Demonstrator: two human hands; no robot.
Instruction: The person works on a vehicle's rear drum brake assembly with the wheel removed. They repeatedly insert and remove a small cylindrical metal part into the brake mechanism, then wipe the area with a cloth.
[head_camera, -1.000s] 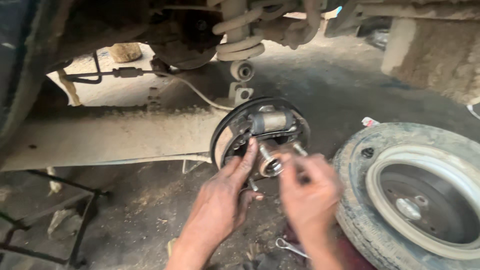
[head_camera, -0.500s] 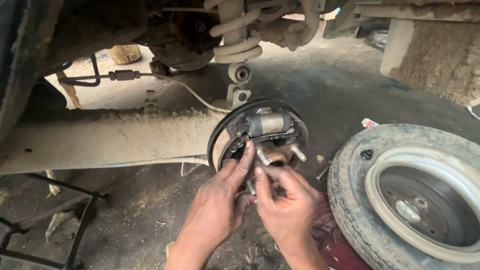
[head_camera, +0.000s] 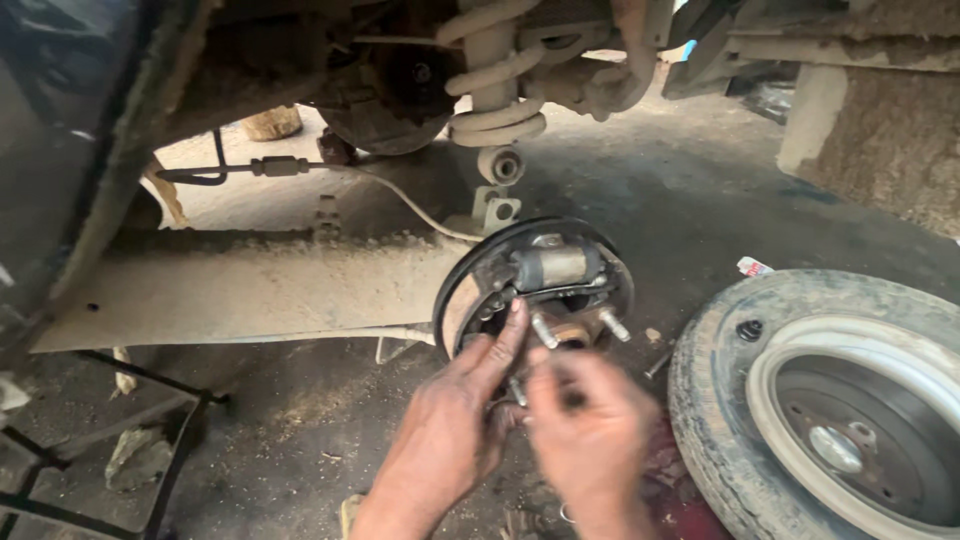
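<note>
Dusty grey concrete floor (head_camera: 640, 190) w/ a few bits lying on it.

We see a worn black rubber tyre on a pale steel wheel rim (head_camera: 835, 400) lying flat on the floor at right, a small white-and-red scrap (head_camera: 755, 267) just beyond it, and a short dark metal rod (head_camera: 658, 364) near the tyre's left edge. At left, a black metal frame (head_camera: 95, 440) stands on the floor, w/ a flat grey stone chunk (head_camera: 135, 455) beside it. Far back, a tan wood block (head_camera: 272, 123) sits on sunlit ground.
</note>
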